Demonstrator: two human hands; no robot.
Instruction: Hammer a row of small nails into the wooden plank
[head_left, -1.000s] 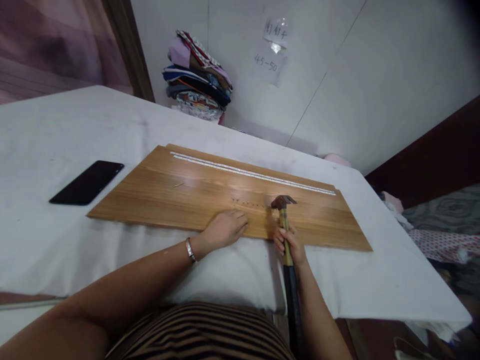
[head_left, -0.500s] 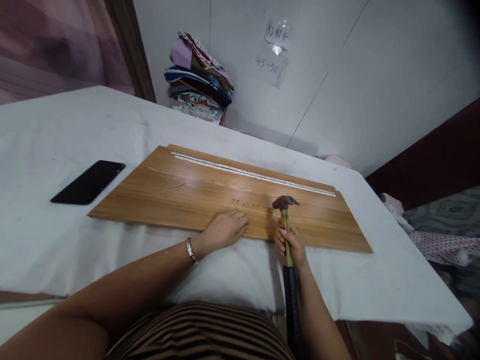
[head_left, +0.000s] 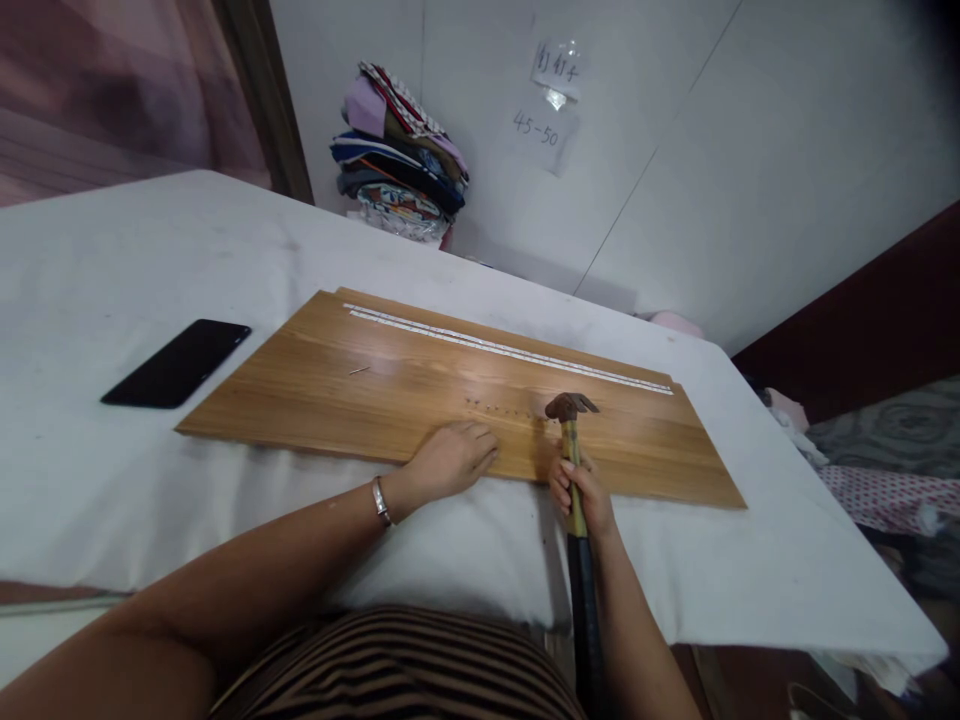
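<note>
My right hand (head_left: 586, 490) is wrapped round the handle of a claw hammer (head_left: 571, 408), whose rusty head is above the wooden board (head_left: 300, 400). The black end of its handle points down toward me. Resting flat on the board's near edge, my left hand (head_left: 454, 455) holds nothing; some of its fingertips are hard to see. A row of several small nails (head_left: 499, 407) runs across the board between my left hand and the hammer head. One loose nail (head_left: 359, 370) lies farther left on the wood.
Two white measuring strips (head_left: 480, 345) run along the board's far side. A black tablet (head_left: 180, 365) lies left of the board on the white-covered table (head_left: 97, 300). Folded cloths (head_left: 401, 150) are stacked against the wall, which bears paper notes (head_left: 551, 105).
</note>
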